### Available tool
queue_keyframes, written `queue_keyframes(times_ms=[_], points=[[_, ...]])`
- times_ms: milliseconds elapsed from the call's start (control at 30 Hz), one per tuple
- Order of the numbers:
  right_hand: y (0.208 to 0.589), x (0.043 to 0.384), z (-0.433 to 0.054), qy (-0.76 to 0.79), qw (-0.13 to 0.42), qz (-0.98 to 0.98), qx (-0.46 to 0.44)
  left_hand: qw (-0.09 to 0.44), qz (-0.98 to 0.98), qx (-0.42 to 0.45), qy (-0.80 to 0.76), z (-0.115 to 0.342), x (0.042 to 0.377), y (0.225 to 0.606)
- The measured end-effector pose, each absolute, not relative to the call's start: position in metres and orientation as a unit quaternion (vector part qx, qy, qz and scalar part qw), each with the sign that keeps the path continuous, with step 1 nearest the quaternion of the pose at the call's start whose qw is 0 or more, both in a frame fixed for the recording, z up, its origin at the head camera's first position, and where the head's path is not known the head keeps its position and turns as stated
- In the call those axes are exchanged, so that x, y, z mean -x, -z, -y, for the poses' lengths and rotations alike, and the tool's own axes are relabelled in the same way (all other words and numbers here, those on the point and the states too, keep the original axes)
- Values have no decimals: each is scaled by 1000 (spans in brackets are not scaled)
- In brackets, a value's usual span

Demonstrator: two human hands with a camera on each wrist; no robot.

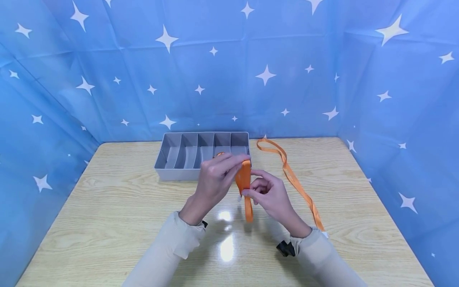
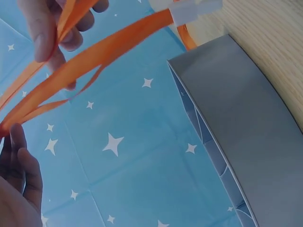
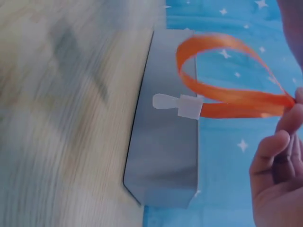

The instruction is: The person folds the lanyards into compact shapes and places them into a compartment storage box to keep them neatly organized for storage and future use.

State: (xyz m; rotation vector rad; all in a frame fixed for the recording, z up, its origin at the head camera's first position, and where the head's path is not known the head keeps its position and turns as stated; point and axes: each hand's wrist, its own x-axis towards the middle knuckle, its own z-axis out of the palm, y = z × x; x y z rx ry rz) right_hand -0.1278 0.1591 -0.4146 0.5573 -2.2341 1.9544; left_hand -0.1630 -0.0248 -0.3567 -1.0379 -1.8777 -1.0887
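An orange lanyard point(image 1: 244, 177) hangs in folded lengths between the two hands above the table. My left hand point(image 1: 215, 177) pinches its upper end; in the left wrist view the fingertips are at the frame's left edge. Lower down, my right hand point(image 1: 269, 195) pinches the strap between thumb and fingers, and a loop dangles beneath. The right wrist view shows this loop and the lanyard's white plastic clip point(image 3: 189, 106) hanging free. A second orange lanyard point(image 1: 294, 179) lies stretched along the table, right of the right hand, its near end partly hidden by the right sleeve.
Behind the hands stands a grey divided tray point(image 1: 175, 174) with several compartments. Something orange point(image 1: 220, 154) shows in one compartment, partly covered by the left hand. The wooden table point(image 1: 107, 223) meets a blue star-patterned curtain point(image 1: 215, 71) at its back and sides.
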Motion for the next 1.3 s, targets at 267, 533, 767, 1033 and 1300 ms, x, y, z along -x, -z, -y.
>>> queue_keyframes(times_ms=[267, 533, 767, 1033, 1300], points=[[412, 136, -168, -644, -17, 745, -172, 335, 719, 430, 431, 22, 160, 355], [417, 139, -170, -651, -53, 730, -204, 315, 707, 456, 439, 17, 156, 351], [419, 142, -168, -643, -51, 722, -249, 306, 703, 463, 445, 15, 156, 353], [421, 142, -164, -650, -52, 715, -253, 314, 703, 452, 451, 20, 159, 353], [421, 135, -158, -643, 2, 724, -252, 344, 717, 399, 457, 28, 167, 353]])
